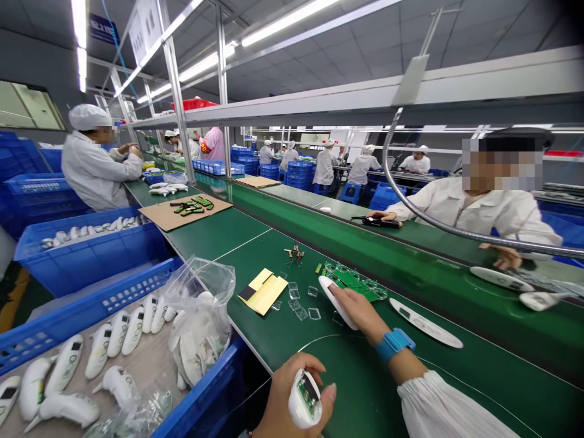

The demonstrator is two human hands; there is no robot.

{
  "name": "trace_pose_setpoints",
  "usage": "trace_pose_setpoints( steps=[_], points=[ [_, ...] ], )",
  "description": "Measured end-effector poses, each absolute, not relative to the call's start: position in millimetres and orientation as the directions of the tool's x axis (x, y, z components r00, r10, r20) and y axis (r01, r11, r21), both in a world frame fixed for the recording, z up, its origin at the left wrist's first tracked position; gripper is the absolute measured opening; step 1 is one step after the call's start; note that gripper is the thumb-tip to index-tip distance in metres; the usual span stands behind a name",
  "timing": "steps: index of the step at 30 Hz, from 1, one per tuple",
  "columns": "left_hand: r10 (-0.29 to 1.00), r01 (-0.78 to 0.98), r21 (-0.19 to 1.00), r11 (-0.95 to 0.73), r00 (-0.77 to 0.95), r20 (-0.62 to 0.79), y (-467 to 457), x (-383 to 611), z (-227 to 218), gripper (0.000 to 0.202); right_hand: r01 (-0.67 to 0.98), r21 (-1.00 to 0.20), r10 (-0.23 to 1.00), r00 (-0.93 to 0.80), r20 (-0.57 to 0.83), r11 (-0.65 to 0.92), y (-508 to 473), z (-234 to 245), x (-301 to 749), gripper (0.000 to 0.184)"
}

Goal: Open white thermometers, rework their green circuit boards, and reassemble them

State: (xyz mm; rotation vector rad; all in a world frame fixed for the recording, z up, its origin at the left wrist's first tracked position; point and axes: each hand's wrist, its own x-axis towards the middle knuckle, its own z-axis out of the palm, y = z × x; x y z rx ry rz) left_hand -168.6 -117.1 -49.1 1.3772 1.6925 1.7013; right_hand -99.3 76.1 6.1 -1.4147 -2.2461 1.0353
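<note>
Holding a white plastic shell (pixel 302 415) with a green board inside, the left hand (pixel 285 395) wraps its fingers (pixel 305 365) tight around it, while the right hand (pixel 360 310) grips a long white cover (pixel 336 302) beside the green circuit boards (pixel 353 281) on the green desk (pixel 269 322).

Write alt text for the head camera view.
Two hands at a green workbench: the left hand holds a white device showing a green circuit board; the right hand, wearing a blue wrist strap, holds a white cover beside green circuit boards. Blue crates of white devices sit left; co-workers in white work nearby.
</note>
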Motion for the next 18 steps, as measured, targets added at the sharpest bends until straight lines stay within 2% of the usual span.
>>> trace_pose_setpoints(
  steps=[6,10,15,18],
  points=[
    [0.79,0.408,0.896,-0.175,-0.485,0.375,-113.7,-165.0,-53.9,0.019,0.502,-0.802,0.739,-0.663,-0.118,0.322,49.5,29.2,-105.5,0.042],
    [0.77,0.396,0.905,-0.158,-0.524,0.364,-114.0,-162.2,-55.7,0.02,0.407,-0.831,0.626,-0.774,-0.094,0.378,20.4,63.1,-129.0,0.038],
    [0.798,0.36,0.923,-0.135,-0.514,0.317,-110.6,-168.5,-60.2,0.021,0.203,-0.859,0.509,-0.858,0.076,0.471,-15.3,113.1,-188.8,0.024],
    [0.871,0.313,0.938,-0.15,-0.407,0.275,-106.3,-176.6,-62.3,0.017,0.128,-0.869,0.455,-0.882,0.12,0.478,-28.8,131.4,-223.7,0.031]
  ],
)
